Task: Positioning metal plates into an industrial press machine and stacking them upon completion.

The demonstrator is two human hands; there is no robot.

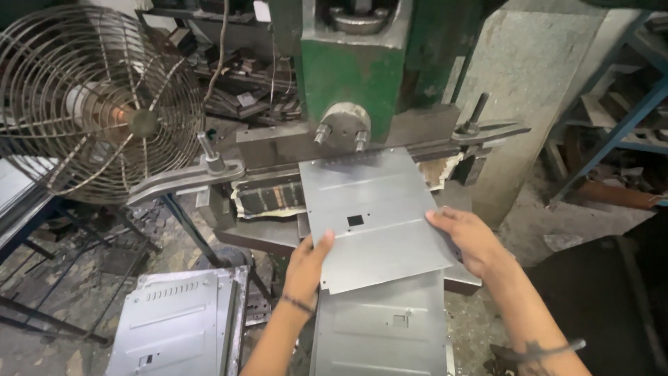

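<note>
I hold a flat grey sheet-metal panel (372, 212) with a small square hole, its far edge under the green press machine (348, 69). My left hand (306, 261) grips the panel's near left edge, thumb on top. My right hand (470, 240) holds its right edge. The panel is tilted a little and sits on the press bed (268, 233). A second similar panel (383, 327) lies below it, close to me.
A stack of perforated metal panels (177, 324) stands at the lower left. A wire-guarded fan (97, 104) is at the left. Clamp bars (184, 177) flank the press. Blue shelving (619, 118) with scrap is at the right, and a concrete pillar (536, 90).
</note>
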